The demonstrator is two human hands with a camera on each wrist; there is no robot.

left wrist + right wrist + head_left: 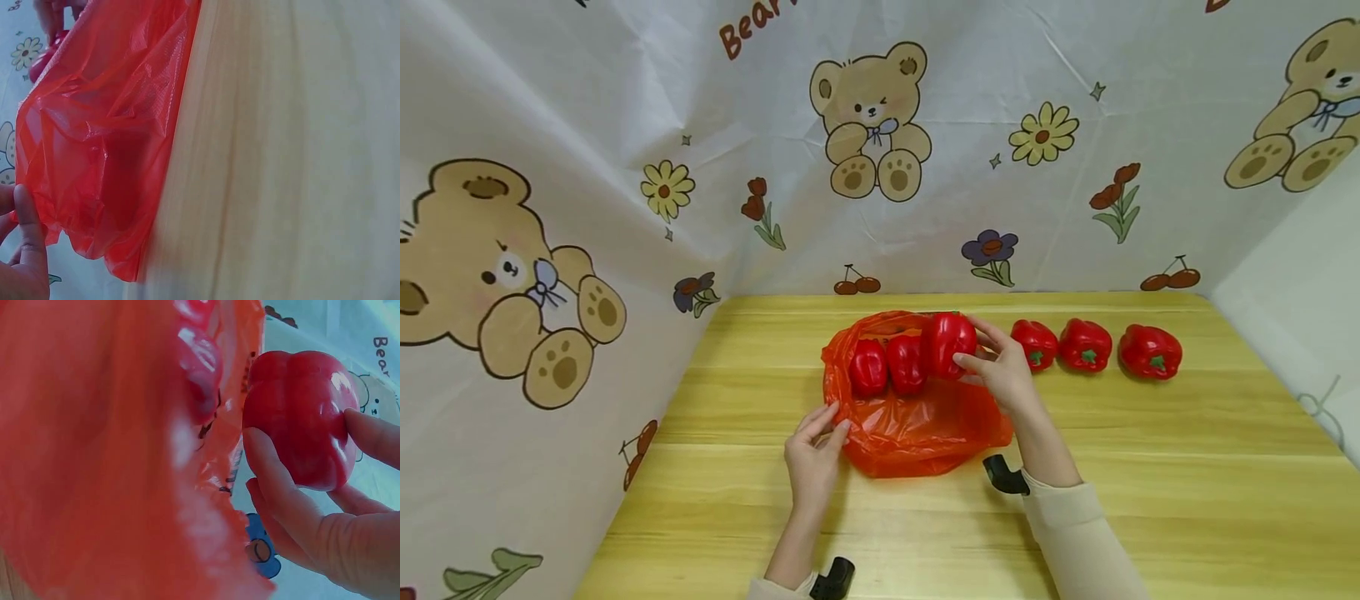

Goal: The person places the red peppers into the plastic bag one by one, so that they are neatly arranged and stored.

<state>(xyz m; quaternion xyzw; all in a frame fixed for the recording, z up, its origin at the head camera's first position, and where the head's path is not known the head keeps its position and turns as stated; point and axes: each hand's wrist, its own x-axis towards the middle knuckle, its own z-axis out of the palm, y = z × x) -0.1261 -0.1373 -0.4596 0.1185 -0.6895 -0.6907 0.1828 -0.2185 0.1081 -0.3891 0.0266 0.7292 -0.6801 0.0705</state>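
Observation:
My right hand [1003,371] grips a red bell pepper [950,343] over the right part of an orange-red plastic bag [917,446]. In the right wrist view, fingers and thumb wrap around that held pepper [300,419], beside the bag's wall. The bag lies with its mouth spread wide, and two more red bell peppers, a left one [869,367] and a middle one [907,365], sit inside it. At the bag's left rim my left hand [814,454] pinches the plastic between thumb and fingers; the left wrist view shows the thumb [28,225] against the film.
Three red bell peppers with green stems stand in a row at the back right: a near one [1036,345], a middle one [1086,345] and a far right one [1151,352]. A bear-print sheet [955,208] hangs behind the wooden table [1210,483].

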